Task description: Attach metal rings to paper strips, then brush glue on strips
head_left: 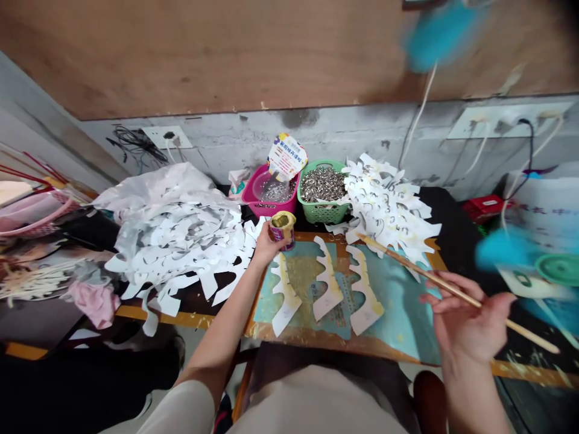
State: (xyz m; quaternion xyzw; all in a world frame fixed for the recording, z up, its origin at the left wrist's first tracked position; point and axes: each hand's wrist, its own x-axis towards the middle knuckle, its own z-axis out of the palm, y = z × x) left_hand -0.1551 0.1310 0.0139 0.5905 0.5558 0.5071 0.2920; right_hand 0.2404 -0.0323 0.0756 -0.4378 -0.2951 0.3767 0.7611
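Note:
My left hand is closed around a small open can with a purple label, its rim crusted with yellowish paste. In my right hand, a long thin wooden stick lies between thumb and fingers, its far end pointing toward the pile of white cutouts. Three curved white cutouts with notched edges lie side by side on the blue-green work surface: a left cutout, a middle cutout and a right cutout. Yellow smears show on them.
Behind stand a pink basket and a green basket with small shiny metal pieces. White cutouts with metal pieces are heaped at right; a larger pile of cutouts lies left. Blurred blue shapes and cords hang at right.

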